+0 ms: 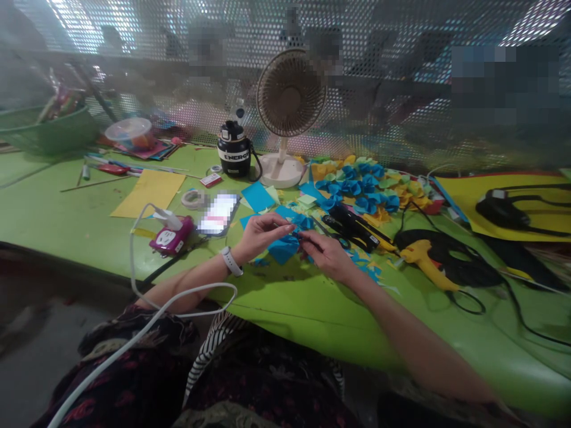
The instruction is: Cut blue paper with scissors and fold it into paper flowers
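Observation:
My left hand (263,233) and my right hand (325,254) meet over the green table (66,220), both pinched on a folded blue paper piece (284,246). The left hand wears a white wristband and grips the paper's top edge with fingertips. The right hand closes on the paper's right side; a thin dark object seems to lie under its fingers, too small to name. Loose blue paper scraps (366,267) lie just right of the hands.
A pile of blue, yellow and green paper flowers (366,184), a yellow glue gun (423,258) with black cables, black scissors (352,229), a phone (218,214), a pink power strip (172,238), tape roll (194,199), yellow sheet (147,190), desk fan (288,113), black jug (233,151), mesh screen behind.

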Available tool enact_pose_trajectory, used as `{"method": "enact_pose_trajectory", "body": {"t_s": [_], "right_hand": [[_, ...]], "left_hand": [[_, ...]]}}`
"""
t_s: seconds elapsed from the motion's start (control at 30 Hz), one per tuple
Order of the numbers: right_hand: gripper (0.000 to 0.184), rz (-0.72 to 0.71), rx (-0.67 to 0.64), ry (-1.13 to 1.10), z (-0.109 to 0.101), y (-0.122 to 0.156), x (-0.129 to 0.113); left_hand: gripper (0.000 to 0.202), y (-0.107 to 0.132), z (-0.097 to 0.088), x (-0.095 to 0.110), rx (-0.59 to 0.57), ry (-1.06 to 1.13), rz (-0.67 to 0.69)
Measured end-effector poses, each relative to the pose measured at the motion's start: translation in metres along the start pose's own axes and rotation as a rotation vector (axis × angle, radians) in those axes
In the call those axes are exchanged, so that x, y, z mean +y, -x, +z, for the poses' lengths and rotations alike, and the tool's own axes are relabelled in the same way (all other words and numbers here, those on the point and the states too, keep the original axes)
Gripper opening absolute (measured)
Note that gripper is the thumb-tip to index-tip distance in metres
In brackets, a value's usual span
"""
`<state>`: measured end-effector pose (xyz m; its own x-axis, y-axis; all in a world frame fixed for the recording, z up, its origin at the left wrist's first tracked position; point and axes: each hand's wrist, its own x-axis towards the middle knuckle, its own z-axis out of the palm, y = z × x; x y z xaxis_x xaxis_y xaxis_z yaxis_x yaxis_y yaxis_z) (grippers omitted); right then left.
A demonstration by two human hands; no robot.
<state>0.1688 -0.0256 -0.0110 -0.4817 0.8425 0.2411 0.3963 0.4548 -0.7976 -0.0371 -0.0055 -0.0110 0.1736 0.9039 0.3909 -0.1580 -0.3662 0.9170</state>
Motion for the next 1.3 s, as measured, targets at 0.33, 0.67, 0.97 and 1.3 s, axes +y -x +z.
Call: {"method": "enact_pose_trajectory", "body": {"t_s": [0.33, 0.67, 0.97, 1.3], "right_hand": [[0.034, 0.027, 0.009, 0.023, -0.0019, 0.0025, -0.0065], [0.026, 0.048, -0.004, -0.07, -0.0007, 0.0009, -0.0047], [0.03, 0.084, -0.057, -0.115, -0.0014, 0.0002, -0.0052], [0.033, 0.122, 0.014, -0.121, -0.0014, 0.002, -0.0083]], "left_hand": [[0.025, -0.0016, 0.0009, 0.0011, 0.026, 0.06, -0.055], [0.025, -0.0019, 0.0006, -0.0016, 0.029, 0.076, -0.061], [0.026, -0.0021, 0.002, -0.0005, 0.019, 0.076, -0.07], [0.031, -0.002, 0.0028, -0.0013, 0.06, 0.158, -0.157]]}}
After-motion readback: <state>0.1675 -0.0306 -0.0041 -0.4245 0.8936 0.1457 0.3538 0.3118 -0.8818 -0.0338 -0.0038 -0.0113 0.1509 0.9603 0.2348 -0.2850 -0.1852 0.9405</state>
